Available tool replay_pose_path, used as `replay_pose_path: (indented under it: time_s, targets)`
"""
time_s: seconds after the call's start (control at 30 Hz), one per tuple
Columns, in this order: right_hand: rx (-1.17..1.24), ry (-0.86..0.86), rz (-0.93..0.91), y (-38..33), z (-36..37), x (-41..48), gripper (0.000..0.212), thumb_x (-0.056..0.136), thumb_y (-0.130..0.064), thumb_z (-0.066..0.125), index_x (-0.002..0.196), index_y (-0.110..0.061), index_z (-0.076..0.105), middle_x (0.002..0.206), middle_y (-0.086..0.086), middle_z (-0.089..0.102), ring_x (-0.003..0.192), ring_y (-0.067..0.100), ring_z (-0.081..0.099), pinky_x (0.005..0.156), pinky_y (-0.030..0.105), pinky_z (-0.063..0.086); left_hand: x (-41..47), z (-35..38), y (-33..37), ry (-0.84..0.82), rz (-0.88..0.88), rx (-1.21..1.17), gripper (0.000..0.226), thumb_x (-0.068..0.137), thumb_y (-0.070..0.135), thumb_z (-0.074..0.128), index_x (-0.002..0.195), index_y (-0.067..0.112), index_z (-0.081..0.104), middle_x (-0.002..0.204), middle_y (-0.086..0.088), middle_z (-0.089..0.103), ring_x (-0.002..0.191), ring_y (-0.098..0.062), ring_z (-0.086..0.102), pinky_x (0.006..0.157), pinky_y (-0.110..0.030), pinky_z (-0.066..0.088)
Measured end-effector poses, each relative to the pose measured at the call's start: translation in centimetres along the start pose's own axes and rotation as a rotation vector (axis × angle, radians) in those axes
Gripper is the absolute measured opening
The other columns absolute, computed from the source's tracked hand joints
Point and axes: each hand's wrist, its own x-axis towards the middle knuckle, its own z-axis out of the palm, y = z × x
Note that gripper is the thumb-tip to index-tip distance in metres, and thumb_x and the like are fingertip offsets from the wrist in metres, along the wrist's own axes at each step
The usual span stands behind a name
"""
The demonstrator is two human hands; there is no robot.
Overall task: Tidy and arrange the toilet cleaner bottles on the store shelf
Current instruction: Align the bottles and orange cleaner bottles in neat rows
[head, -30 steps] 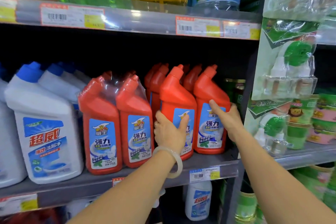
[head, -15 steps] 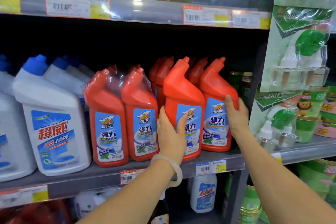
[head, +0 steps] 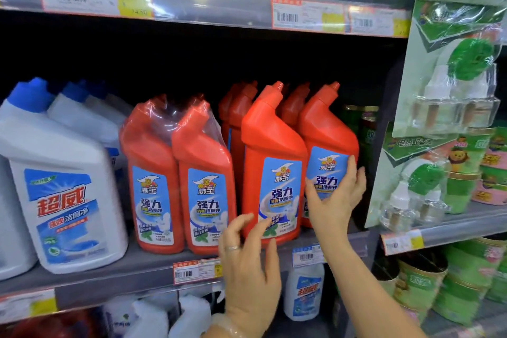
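Red toilet cleaner bottles stand on the grey shelf. A shrink-wrapped pair is left of centre, a single red bottle stands beside it, and the rightmost red bottle is at the row's end, with more red bottles behind. My right hand grips the rightmost red bottle low down, thumb on the label and fingers round its right side. In front of the shelf edge, my left hand holds nothing; its loosely curled fingertips are near the base of the single bottle. Large white bottles with blue caps fill the left.
Hanging plastic packs with green discs crowd the right, next to the rightmost bottle. Green and pink tubs sit on the neighbouring shelf. The shelf above carries price tags and bottles. A small white bottle stands on the shelf below.
My left hand has let go of the single red bottle and dropped back towards the shelf edge. My right hand has shifted from the rightmost bottle's side to its front.
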Motion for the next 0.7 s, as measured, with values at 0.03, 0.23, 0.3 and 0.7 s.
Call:
replay_pose_path:
  time_s: [0.03, 0.23, 0.3, 0.7]
  targets:
    - [-0.017, 0.006, 0.023, 0.1, 0.2, 0.0, 0.093, 0.074, -0.026, 0.075, 0.146, -0.012, 0.019, 0.151, 0.023, 0.017, 0.139, 0.035, 0.018, 0.113, 0.045, 0.018, 0.1, -0.5, -0.6, 0.024, -0.019, 0.01, 0.03, 0.08, 0.03, 0.051, 0.11, 0.03, 0.052, 0.112, 0.014, 0.037, 0.117, 0.013, 0.028, 0.098, -0.012, 0.028]
    - [0.042, -0.065, 0.093, 1.3, 0.0, 0.7, 0.108, 0.064, -0.047, 0.067, 0.147, -0.009, 0.01, 0.147, 0.02, 0.027, 0.137, 0.029, 0.023, 0.114, 0.045, 0.022, 1.5, -0.8, -2.1, -0.044, -0.199, 0.086, 0.035, 0.076, 0.042, 0.047, 0.105, 0.024, 0.055, 0.105, 0.005, 0.045, 0.106, -0.011, 0.038, 0.09, -0.036, 0.038]
    - [0.081, -0.111, 0.111, 1.8, -0.3, 1.0, 0.109, 0.064, -0.046, 0.067, 0.148, -0.012, 0.007, 0.147, 0.017, 0.025, 0.139, 0.026, 0.021, 0.115, 0.045, 0.022, 1.7, -0.7, -1.6, -0.092, -0.229, 0.071, 0.041, 0.076, 0.042, 0.048, 0.107, 0.016, 0.058, 0.107, 0.006, 0.043, 0.108, -0.012, 0.038, 0.091, -0.037, 0.039]
    - [-0.061, -0.101, 0.017, 1.3, -0.6, 0.7, 0.112, 0.065, -0.034, 0.078, 0.148, -0.009, 0.005, 0.151, 0.024, 0.016, 0.141, 0.031, 0.013, 0.115, 0.047, 0.017, 2.9, -0.4, -0.6, -0.211, -0.379, 0.036, 0.023, 0.085, 0.011, 0.061, 0.09, 0.026, 0.044, 0.086, 0.011, 0.046, 0.074, -0.012, 0.052, 0.067, -0.028, 0.047]
